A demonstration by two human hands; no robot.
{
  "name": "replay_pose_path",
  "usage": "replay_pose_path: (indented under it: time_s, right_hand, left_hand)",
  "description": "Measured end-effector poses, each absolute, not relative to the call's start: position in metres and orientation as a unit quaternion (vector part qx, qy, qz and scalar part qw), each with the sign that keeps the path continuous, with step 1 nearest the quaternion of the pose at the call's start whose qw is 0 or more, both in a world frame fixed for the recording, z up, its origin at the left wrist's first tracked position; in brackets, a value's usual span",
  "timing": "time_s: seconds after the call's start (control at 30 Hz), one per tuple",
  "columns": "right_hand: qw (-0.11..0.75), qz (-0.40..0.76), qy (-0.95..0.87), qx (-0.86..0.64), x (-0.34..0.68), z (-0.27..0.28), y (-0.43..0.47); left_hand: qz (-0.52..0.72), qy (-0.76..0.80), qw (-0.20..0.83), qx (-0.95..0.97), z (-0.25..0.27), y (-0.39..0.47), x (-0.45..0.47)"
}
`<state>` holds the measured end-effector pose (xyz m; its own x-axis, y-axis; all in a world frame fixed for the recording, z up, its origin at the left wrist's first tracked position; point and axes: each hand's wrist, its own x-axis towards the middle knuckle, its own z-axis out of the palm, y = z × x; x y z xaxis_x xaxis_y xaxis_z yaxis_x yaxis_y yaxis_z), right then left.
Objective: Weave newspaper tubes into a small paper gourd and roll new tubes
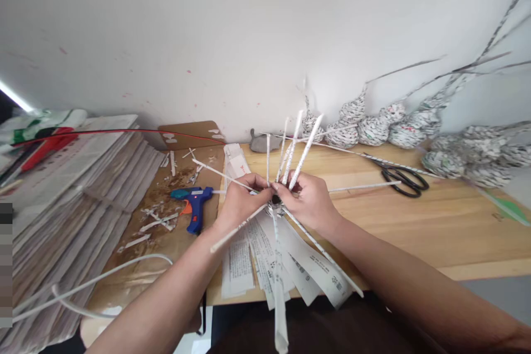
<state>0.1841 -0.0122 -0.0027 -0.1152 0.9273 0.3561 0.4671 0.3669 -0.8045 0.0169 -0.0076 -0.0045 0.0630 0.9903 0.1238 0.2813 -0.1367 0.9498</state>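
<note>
A small woven piece [274, 209] made of rolled newspaper tubes lies between my two hands, its centre partly hidden by my fingers. Long paper tubes [305, 149] stick out from it on all sides, several upright and others toward me and to the sides. My left hand [244, 199] pinches the weave from the left, thumb and fingers closed. From the right, my right hand [307, 199] grips the base of the upright tubes, thumb against the weave. Flat newspaper strips [298, 274] fan out beneath the work.
A blue glue gun [197, 204] lies on stained cardboard [136, 215] among paper scraps, left. Stacked newspapers [83, 204] fill the far left. Black-handled scissors [404, 180] lie right. Finished woven gourd shapes [375, 127] line the wall, more [477, 157] at far right.
</note>
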Motion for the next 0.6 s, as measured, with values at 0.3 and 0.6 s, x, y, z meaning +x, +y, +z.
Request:
replay_pose_path:
  time_s: [0.3,0.6]
  right_hand:
    - [0.544,0.41,-0.587,-0.438,0.184,-0.001,-0.004]
    - [0.547,0.563,-0.431,-0.446,0.184,0.003,0.004]
  left_hand:
    - [0.464,0.475,0.43,0.611,-0.009,-0.01,0.025]
    - [0.476,0.436,0.456,0.613,-0.008,-0.012,0.025]
